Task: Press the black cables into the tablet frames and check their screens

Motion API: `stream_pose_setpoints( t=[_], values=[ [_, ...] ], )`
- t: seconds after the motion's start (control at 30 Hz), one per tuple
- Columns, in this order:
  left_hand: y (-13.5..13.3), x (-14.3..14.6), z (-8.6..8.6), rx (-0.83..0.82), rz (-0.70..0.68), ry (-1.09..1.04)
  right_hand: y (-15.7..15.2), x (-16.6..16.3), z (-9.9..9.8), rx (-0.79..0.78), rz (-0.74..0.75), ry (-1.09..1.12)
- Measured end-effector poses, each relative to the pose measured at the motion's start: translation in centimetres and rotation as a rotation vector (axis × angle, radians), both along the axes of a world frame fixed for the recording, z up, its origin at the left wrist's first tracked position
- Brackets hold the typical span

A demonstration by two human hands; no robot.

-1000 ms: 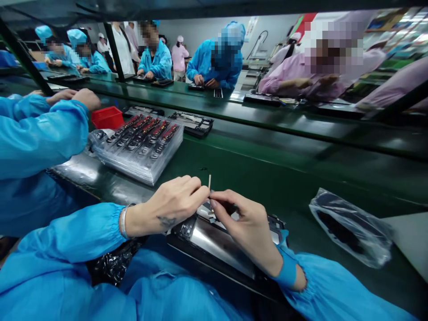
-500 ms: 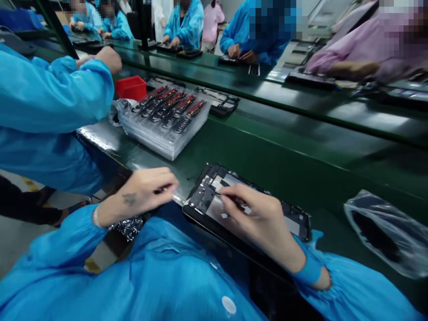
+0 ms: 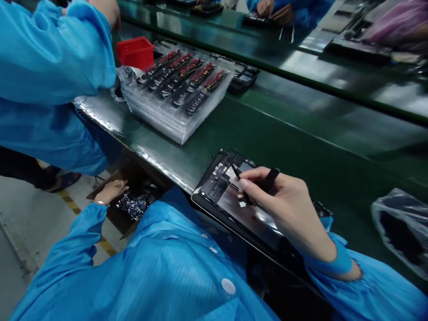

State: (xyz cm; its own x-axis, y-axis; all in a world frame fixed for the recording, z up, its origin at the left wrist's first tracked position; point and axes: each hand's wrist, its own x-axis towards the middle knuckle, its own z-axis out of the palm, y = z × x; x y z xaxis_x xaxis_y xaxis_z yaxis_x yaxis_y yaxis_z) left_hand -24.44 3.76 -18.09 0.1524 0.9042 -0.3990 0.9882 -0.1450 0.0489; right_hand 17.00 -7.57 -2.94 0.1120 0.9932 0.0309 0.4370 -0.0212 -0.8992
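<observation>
My right hand [image 3: 284, 203] is over an opened tablet-like device [image 3: 217, 189] with its inner parts showing. Thumb and fingers pinch a slim black tool [image 3: 236, 169], which slants across the device's circuit parts; whether it is a pair of tweezers I cannot make out. A small white tab [image 3: 242, 204] shows beneath the fingers. Down at the left, below the table edge, my left hand [image 3: 112, 191] reaches over a cardboard box [image 3: 129, 229]. Its fingers look stretched out and loose, with nothing visible in them. Crumpled shiny wrapping [image 3: 133, 207] lies in the box beside that hand.
Stacked clear plastic trays [image 3: 180, 129] hold several dark parts with red ends. Behind them stands a red bin [image 3: 135, 52]. A clear bag [image 3: 401, 227] with a dark item lies right. A co-worker's blue sleeve [image 3: 87, 49] is at the left; a rail [image 3: 301, 87] crosses behind.
My left hand has gone from beside the device down to the box on the left. My right hand stays at the device, its slim black tool now plainer to see. The view has tilted downward.
</observation>
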Motion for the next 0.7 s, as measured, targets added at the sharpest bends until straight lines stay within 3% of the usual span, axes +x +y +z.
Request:
stream_pose_setpoints(
  t=[0.13,0.2,0.23,0.27,0.33,0.4,0.47,0.53,0.6,0.7],
  values=[
    [-0.9,2.0,5.3,0.167,0.022,0.021,-0.1,-0.2,-0.1,0.025,-0.062,0.062],
    [-1.8,5.7,8.2,0.31,-0.041,-0.141,-0.4,-0.4,-0.2,0.048,-0.097,0.11],
    [-2.2,8.1,9.6,0.403,-0.085,-0.425,-0.5,-0.5,-0.3,0.062,-0.108,0.132],
    [-2.6,10.7,10.8,0.371,-0.171,-0.716,-0.6,-0.7,-0.4,0.078,-0.118,0.15],
    [-2.9,16.2,12.9,0.08,-0.34,-1.132,-0.7,-0.9,-0.5,0.121,-0.139,0.179],
    [-2.7,20.8,14.3,-0.309,-0.355,-1.364,-0.7,-1.0,-0.6,0.182,-0.163,0.196],
    [-2.2,24.1,15.1,-0.583,-0.321,-1.517,-0.6,-1.1,-0.7,0.235,-0.185,0.19],
    [-1.5,26.0,15.6,-0.647,-0.303,-1.613,-0.4,-0.9,-0.7,0.263,-0.175,0.168],
    [-0.7,26.7,16.1,-0.592,-0.334,-1.615,-0.2,-0.5,-0.4,0.29,-0.163,0.129],
    [0.7,26.8,17.5,-0.498,-0.525,-1.412,0.2,0.3,0.4,0.366,-0.19,0.055]
  ],
)
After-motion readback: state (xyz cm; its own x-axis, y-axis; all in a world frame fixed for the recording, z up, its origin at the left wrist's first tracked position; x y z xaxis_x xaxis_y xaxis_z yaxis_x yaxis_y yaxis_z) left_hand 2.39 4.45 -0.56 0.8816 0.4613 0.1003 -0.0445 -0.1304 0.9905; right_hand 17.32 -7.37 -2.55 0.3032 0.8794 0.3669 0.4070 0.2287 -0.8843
